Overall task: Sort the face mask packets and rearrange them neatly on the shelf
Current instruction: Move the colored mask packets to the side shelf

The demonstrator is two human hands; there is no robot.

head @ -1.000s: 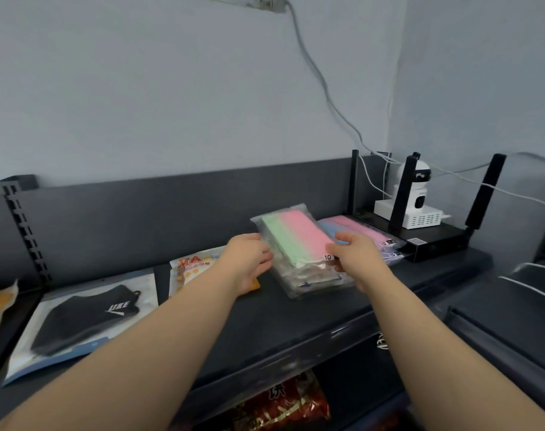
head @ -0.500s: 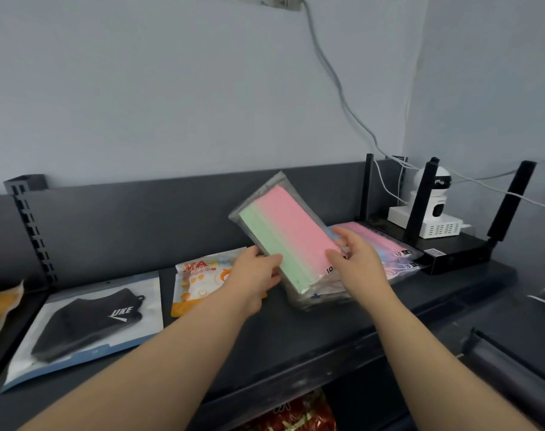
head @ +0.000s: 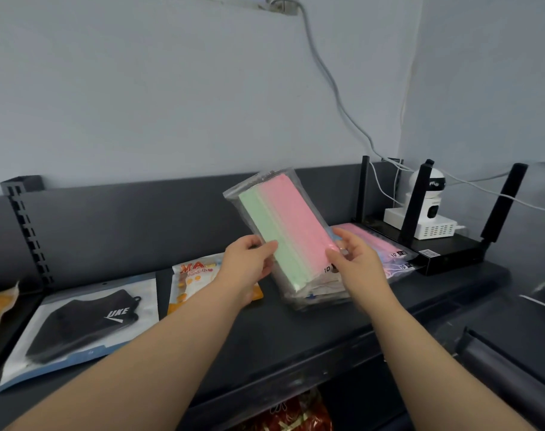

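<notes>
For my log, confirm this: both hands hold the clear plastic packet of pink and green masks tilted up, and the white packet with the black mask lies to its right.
Wrong side. The head view shows the white packet with the black mask lying left of the clear plastic packet of pink and green masks, which the left hand and right hand hold tilted up.

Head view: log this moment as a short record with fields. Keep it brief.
held: pink-green stack, tilted, far end raised above the shelf
left hand: grips the stack's left edge
right hand: pinches its right edge
lying flat: black mask packet at left, orange packet beside it, pink packets behind the right hand
far right: router and white camera
</notes>
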